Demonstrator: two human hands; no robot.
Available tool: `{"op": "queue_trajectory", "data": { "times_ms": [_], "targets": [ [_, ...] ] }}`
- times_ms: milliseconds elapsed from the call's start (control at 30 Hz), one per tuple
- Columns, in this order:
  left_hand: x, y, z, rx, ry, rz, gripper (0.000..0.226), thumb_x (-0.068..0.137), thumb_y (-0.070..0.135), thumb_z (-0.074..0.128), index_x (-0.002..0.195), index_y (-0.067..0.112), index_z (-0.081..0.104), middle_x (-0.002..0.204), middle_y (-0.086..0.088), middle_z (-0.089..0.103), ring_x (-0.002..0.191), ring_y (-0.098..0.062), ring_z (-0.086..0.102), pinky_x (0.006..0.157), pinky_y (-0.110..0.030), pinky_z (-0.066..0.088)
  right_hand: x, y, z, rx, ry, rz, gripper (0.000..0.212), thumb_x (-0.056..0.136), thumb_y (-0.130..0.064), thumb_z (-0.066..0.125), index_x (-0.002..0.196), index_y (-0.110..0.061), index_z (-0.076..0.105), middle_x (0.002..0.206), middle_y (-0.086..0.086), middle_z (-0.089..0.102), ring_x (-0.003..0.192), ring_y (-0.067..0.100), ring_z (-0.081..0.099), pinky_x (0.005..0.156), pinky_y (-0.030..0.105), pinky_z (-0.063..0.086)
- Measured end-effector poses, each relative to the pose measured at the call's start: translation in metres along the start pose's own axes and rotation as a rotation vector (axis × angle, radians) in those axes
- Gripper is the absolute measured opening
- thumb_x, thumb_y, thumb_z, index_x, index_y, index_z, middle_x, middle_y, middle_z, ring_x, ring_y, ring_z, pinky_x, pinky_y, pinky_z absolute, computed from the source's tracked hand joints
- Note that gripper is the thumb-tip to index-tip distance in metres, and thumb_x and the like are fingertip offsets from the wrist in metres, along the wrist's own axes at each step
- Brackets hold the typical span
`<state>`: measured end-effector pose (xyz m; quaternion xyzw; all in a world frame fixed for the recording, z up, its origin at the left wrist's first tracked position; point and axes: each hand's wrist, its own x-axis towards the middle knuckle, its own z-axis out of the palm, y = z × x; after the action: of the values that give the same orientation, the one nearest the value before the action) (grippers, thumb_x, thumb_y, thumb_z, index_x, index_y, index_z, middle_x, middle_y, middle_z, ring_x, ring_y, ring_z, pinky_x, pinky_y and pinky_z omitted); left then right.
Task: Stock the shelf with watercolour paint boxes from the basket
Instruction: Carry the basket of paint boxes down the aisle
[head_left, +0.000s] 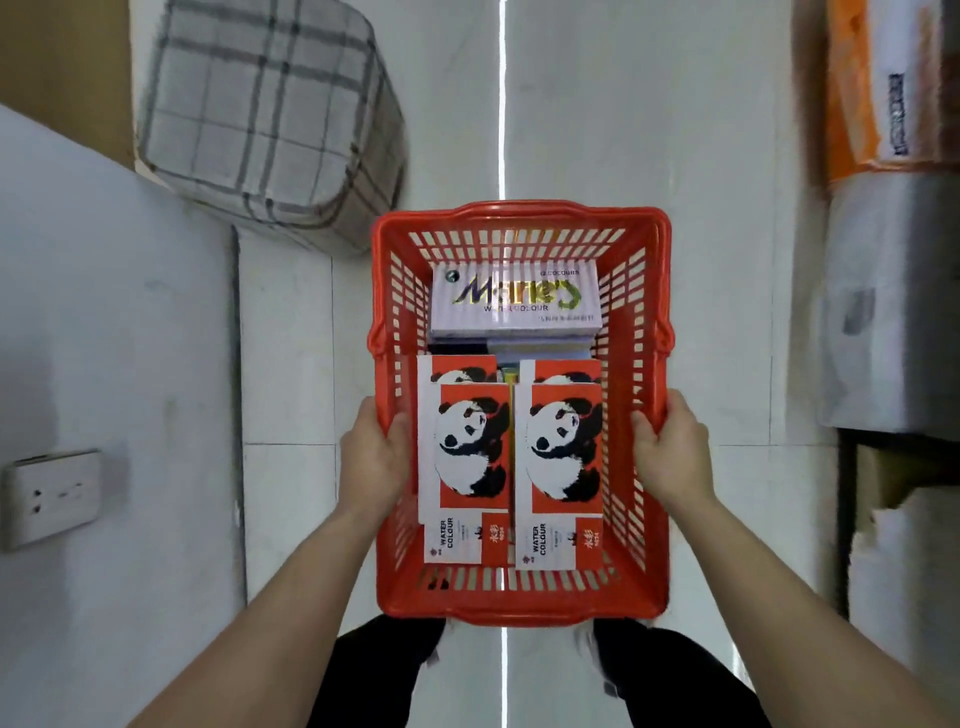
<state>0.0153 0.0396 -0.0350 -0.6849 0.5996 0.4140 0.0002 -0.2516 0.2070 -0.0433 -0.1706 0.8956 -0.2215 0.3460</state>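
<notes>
I hold a red plastic basket (519, 608) in front of me above the tiled floor. My left hand (371, 457) grips its left rim and my right hand (670, 452) grips its right rim. Inside lie two stacks of red-and-white panda watercolour boxes, the left stack (465, 467) and the right stack (561, 467) side by side. Behind them sits a white Marie's watercolour box (514, 301) on top of other boxes. No shelf front shows clearly.
A grey checked fabric cube (270, 124) stands on the floor at the upper left. A white wall with a socket (52, 496) runs along the left. On the right stand wrapped packages (893, 301) and an orange-and-white one (883, 88).
</notes>
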Motion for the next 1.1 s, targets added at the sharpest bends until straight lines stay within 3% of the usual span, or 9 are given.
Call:
{"op": "queue_trajectory", "data": {
  "times_ms": [133,233,333,467,633,733,867,1000,1100],
  "targets": [
    [-0.044,0.069,-0.070,0.030,-0.010,0.068,0.004,0.104,0.025,0.052,0.106,0.024,0.056,0.082,0.026,0.057,0.071,0.008,0.056,0.054,-0.006,0.037,-0.042,-0.055,-0.077,0.051,-0.019,-0.013,0.021,0.104,-0.014,0.057,0.123,-0.007,0.062,0.098,-0.001,0.067,0.081,0.019,0.062,0.068,0.026,0.045],
    [-0.089,0.144,-0.138,0.017,-0.011,0.131,0.015,0.104,0.029,0.052,0.111,0.019,0.060,0.083,0.015,0.062,0.073,-0.004,0.061,0.061,-0.021,0.043,-0.078,-0.112,-0.158,0.097,-0.011,-0.053,0.018,0.104,-0.017,0.059,0.121,-0.016,0.063,0.096,-0.011,0.067,0.076,0.000,0.061,0.063,0.011,0.039],
    [-0.145,0.229,-0.211,0.017,0.024,0.179,0.036,0.098,0.044,0.047,0.113,0.015,0.060,0.089,0.006,0.063,0.077,-0.018,0.061,0.068,-0.032,0.043,-0.117,-0.174,-0.252,0.162,-0.008,-0.113,0.019,0.104,-0.023,0.061,0.121,-0.029,0.059,0.094,-0.034,0.059,0.078,-0.011,0.061,0.065,0.009,0.039],
    [-0.196,0.318,-0.284,0.038,0.110,0.232,0.033,0.102,0.034,0.053,0.117,0.007,0.064,0.104,-0.012,0.072,0.088,-0.030,0.064,0.073,-0.035,0.044,-0.152,-0.249,-0.356,0.237,0.047,-0.223,0.024,0.101,-0.019,0.063,0.122,-0.031,0.064,0.095,-0.034,0.061,0.084,-0.021,0.064,0.068,-0.001,0.045],
    [-0.231,0.427,-0.354,0.012,0.209,0.344,0.024,0.103,0.032,0.055,0.111,0.012,0.065,0.090,0.002,0.065,0.071,-0.013,0.055,0.056,-0.020,0.035,-0.157,-0.343,-0.465,0.327,0.069,-0.312,0.025,0.101,-0.017,0.063,0.126,-0.019,0.067,0.102,-0.013,0.073,0.095,0.009,0.074,0.080,0.024,0.057],
    [-0.220,0.483,-0.382,-0.048,0.235,0.389,0.017,0.102,0.033,0.056,0.110,0.020,0.064,0.088,0.009,0.066,0.068,0.006,0.056,0.057,-0.015,0.037,-0.134,-0.399,-0.508,0.304,0.114,-0.377,0.024,0.099,-0.018,0.064,0.122,-0.021,0.070,0.100,-0.010,0.074,0.092,0.013,0.074,0.081,0.029,0.057],
    [-0.173,0.552,-0.410,-0.151,0.255,0.417,0.013,0.102,0.029,0.058,0.109,0.020,0.065,0.083,0.017,0.062,0.070,0.010,0.055,0.057,-0.006,0.036,-0.084,-0.478,-0.542,0.277,0.153,-0.418,0.022,0.098,-0.021,0.064,0.119,-0.023,0.072,0.095,-0.013,0.075,0.085,0.005,0.073,0.079,0.031,0.059],
    [-0.115,0.627,-0.446,-0.215,0.217,0.423,0.020,0.102,0.030,0.057,0.113,0.016,0.067,0.093,0.001,0.072,0.078,-0.017,0.068,0.068,-0.031,0.053,-0.029,-0.561,-0.568,0.254,0.221,-0.425,0.023,0.096,-0.017,0.067,0.117,-0.016,0.075,0.094,-0.006,0.076,0.082,0.009,0.072,0.082,0.035,0.060],
    [-0.066,0.687,-0.472,-0.245,0.198,0.438,0.020,0.101,0.032,0.056,0.110,0.017,0.066,0.097,-0.002,0.074,0.085,-0.022,0.071,0.073,-0.037,0.055,0.016,-0.620,-0.587,0.250,0.230,-0.443,0.023,0.097,-0.018,0.066,0.118,-0.018,0.074,0.090,-0.014,0.075,0.075,0.000,0.072,0.074,0.032,0.060]
  ]
}}
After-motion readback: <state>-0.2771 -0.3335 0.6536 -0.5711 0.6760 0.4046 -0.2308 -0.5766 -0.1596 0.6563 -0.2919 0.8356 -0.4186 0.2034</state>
